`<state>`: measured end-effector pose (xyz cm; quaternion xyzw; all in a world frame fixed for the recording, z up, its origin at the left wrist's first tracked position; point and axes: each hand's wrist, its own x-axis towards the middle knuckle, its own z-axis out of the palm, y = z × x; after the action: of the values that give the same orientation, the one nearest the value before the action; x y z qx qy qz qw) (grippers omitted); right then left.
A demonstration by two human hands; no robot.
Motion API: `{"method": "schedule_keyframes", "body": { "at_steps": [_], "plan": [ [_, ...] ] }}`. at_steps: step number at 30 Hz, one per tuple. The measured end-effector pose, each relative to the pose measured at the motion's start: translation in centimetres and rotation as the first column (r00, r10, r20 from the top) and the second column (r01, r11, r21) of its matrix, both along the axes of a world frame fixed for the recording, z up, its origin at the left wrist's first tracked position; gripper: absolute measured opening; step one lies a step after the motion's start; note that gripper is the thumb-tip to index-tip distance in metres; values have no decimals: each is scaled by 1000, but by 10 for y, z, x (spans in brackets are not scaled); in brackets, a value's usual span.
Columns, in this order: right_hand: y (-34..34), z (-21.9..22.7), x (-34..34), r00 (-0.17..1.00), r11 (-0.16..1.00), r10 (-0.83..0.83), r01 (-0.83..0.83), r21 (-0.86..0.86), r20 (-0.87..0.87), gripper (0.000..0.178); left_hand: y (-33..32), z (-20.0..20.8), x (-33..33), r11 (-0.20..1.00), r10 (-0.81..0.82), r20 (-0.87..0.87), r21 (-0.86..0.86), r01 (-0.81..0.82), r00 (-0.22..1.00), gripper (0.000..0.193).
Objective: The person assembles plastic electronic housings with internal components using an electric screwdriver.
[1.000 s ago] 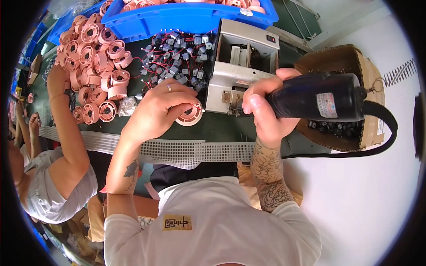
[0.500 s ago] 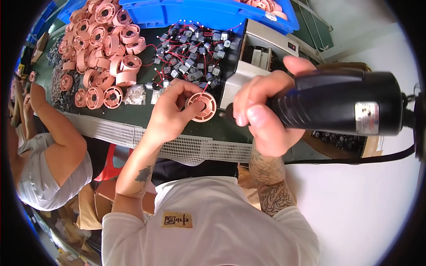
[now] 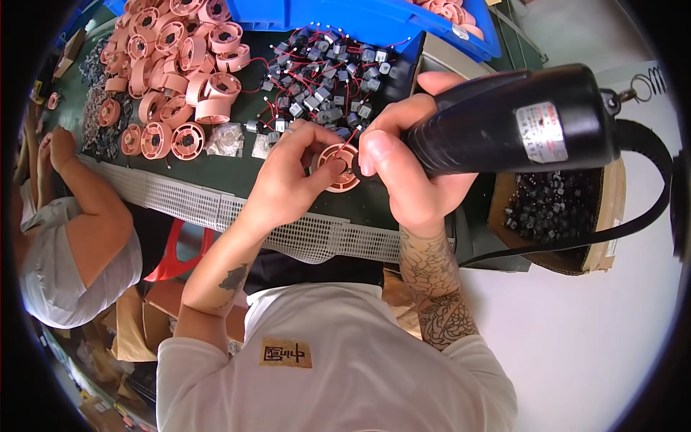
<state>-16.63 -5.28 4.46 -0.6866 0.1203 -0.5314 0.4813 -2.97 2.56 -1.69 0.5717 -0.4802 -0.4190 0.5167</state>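
Note:
My left hand (image 3: 288, 173) grips a round pink plastic housing (image 3: 347, 183) by its near left side, with the thumb pressed inside it. A short red wire rises from the housing's far edge. In my right hand (image 3: 417, 162) is a black electric screwdriver (image 3: 497, 133), lying almost level with its tip end toward the left. That tip end reaches the right side of the housing; my fingers and its dark nose hide whether it touches a screw.
Pink housings (image 3: 169, 79) lie heaped at the far left, beside small motors with red wires (image 3: 320, 83). Behind stands a blue bin (image 3: 309, 16). Small clear bags (image 3: 225, 141) lie near the white mesh edging (image 3: 194, 203). A cardboard box (image 3: 612, 216) is at right; a co-worker's arm (image 3: 93, 180) at left.
My right hand has brought the screwdriver left, so its tip end now meets the housing. The housing and my left hand have shifted slightly right and away; the whole view has shifted a little.

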Motion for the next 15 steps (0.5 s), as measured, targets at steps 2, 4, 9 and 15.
{"method": "schedule_keyframes", "body": {
  "at_steps": [2, 4, 9, 15],
  "plan": [
    [-1, -1, -1, 999, 998, 10, -13, -60, -51, 55, 0, -2, 0, 1000, 0, 48, -16, 1, 999, 22],
    [3, 1, 3, 999, 999, 38, -39, -28, -32, 54, 0, -5, 0, 999, 12, 54, -47, -10, 998, 22],
    [4, -4, 7, 1000, 996, -1, 0, -87, -23, 52, 0, -8, -2, 996, 37, 28, -85, -35, 999, 21],
    [1, -1, 8, 999, 986, -18, 11, -166, -39, 53, 2, -1, -2, 988, 91, 143, -134, -72, 985, 20]
  ]
}}
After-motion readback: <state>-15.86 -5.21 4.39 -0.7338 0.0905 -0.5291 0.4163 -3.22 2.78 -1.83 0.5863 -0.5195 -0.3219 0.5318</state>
